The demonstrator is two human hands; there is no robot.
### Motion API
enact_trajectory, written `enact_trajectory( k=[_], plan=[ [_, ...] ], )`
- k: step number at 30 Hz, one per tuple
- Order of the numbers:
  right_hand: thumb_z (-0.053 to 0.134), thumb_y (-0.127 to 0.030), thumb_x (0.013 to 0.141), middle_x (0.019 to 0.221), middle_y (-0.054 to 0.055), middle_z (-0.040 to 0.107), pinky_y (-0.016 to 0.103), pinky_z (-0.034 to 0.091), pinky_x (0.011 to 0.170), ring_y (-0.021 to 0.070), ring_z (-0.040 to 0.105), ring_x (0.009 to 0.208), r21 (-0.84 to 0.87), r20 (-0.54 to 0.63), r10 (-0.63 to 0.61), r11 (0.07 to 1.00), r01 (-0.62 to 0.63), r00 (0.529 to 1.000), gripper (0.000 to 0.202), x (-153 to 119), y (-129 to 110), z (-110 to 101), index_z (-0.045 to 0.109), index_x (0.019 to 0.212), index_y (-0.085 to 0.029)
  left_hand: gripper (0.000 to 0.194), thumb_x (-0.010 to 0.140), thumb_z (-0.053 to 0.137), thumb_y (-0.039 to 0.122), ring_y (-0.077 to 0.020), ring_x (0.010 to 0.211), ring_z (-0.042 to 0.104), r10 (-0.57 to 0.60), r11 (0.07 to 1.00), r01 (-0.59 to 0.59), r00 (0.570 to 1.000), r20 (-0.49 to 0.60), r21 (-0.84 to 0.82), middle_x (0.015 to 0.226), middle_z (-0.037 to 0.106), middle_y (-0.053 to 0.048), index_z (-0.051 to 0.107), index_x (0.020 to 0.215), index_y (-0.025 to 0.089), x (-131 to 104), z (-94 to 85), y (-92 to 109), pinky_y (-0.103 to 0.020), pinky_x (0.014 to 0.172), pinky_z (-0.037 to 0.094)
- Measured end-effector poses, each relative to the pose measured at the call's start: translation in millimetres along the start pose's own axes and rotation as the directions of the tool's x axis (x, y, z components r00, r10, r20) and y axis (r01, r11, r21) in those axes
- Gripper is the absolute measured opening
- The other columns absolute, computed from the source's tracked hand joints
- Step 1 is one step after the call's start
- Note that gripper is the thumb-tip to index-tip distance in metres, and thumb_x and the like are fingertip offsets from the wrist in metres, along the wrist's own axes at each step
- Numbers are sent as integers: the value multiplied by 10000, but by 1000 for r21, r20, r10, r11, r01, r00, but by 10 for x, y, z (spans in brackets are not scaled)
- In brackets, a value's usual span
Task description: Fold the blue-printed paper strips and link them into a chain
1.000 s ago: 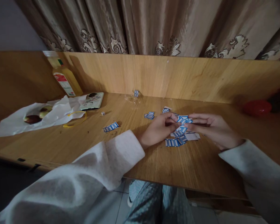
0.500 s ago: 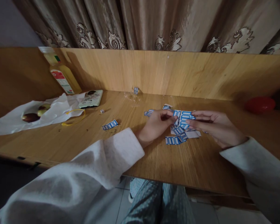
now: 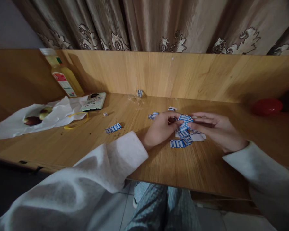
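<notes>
Between my two hands is a small sheet of blue-bordered white labels (image 3: 186, 118). My left hand (image 3: 160, 128) pinches its left side between thumb and fingers. On the other side, my right hand (image 3: 213, 130) grips the sheet with thumb and fingertips. Under and in front of the hands lies a loose pile of similar label strips (image 3: 182, 143), with a plain white piece of paper (image 3: 198, 137) at its right. More label pieces (image 3: 153, 115) lie just beyond my left wrist. The fingertips partly cover the held sheet.
Another label strip (image 3: 113, 128) lies left of my left sleeve. Farther left are white paper (image 3: 12, 126) with fruit on it, a phone-like flat object (image 3: 93, 101), a yellow band (image 3: 83, 121) and a bottle (image 3: 66, 80). A red round object (image 3: 267, 106) sits far right. A wooden panel (image 3: 195, 77) stands behind.
My right hand has moved left, closer to my left hand. The held label sheet now looks narrower, folded or bunched between the fingers.
</notes>
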State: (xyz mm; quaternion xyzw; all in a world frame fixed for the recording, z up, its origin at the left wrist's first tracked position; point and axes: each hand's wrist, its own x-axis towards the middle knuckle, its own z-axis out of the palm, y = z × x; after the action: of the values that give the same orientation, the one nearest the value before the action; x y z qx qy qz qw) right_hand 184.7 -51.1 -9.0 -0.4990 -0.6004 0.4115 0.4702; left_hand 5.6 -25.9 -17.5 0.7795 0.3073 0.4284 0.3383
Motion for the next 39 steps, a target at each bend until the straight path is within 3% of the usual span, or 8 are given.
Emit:
enact_trajectory(
  k=[4,7,13,20,25,28,32,39],
  plan=[
    [746,-299,639,988,41,713,369,572,778,215,677,866,-38,33,-33,999,34,999,315,9,-20,-45,667,937,-235,245,787,532,86,-130,783,585,103,920,-130,990,92,370,882,649,-35,588,1014,156,-6,-68,53,-250,708,450],
    [757,-260,613,921,35,726,395,550,834,214,679,860,-50,97,-11,999,16,995,311,22,29,-62,668,908,-221,216,795,505,65,-135,803,588,175,860,-249,964,201,446,899,650,-40,583,982,141,-9,-72,69,-257,739,452],
    [757,-259,600,939,41,716,394,536,862,213,667,892,-138,158,-54,988,76,986,315,29,100,-72,669,899,-220,229,808,507,86,-164,957,582,210,832,-314,941,264,457,1013,650,-63,590,1010,156,-21,-57,65,-290,856,435],
    [732,-296,639,896,32,717,397,533,839,212,665,885,-89,212,-39,994,59,976,318,32,117,-84,651,939,-224,298,838,486,129,-150,850,595,167,879,-247,960,223,408,983,633,-49,472,1132,177,-71,-39,70,-251,731,437],
    [733,-292,628,866,31,717,369,533,811,206,670,838,-133,245,-43,988,78,968,303,39,112,-99,663,912,-213,138,860,467,155,-137,820,593,187,888,-277,947,263,367,915,638,-42,550,969,164,-43,-61,96,-243,730,431],
    [719,-270,639,854,24,716,358,529,805,201,668,834,-173,304,-45,980,101,952,277,33,108,-110,664,905,-217,154,855,463,136,-153,912,583,222,865,-334,924,311,375,948,646,-45,600,918,170,-31,-58,96,-279,833,420],
    [698,-276,659,843,24,708,354,531,795,185,666,802,-194,295,-88,970,150,951,201,29,112,-114,658,845,-211,190,821,477,83,-157,926,579,211,862,-341,915,345,375,965,650,-54,617,923,161,-37,-45,89,-285,837,423],
    [666,-299,689,850,40,694,358,534,774,185,655,802,-251,256,-135,947,201,957,178,24,103,-100,650,839,-205,109,790,549,137,-116,717,574,119,894,-217,959,258,393,821,652,-20,621,868,161,-50,-60,98,-226,664,418]
  ],
)
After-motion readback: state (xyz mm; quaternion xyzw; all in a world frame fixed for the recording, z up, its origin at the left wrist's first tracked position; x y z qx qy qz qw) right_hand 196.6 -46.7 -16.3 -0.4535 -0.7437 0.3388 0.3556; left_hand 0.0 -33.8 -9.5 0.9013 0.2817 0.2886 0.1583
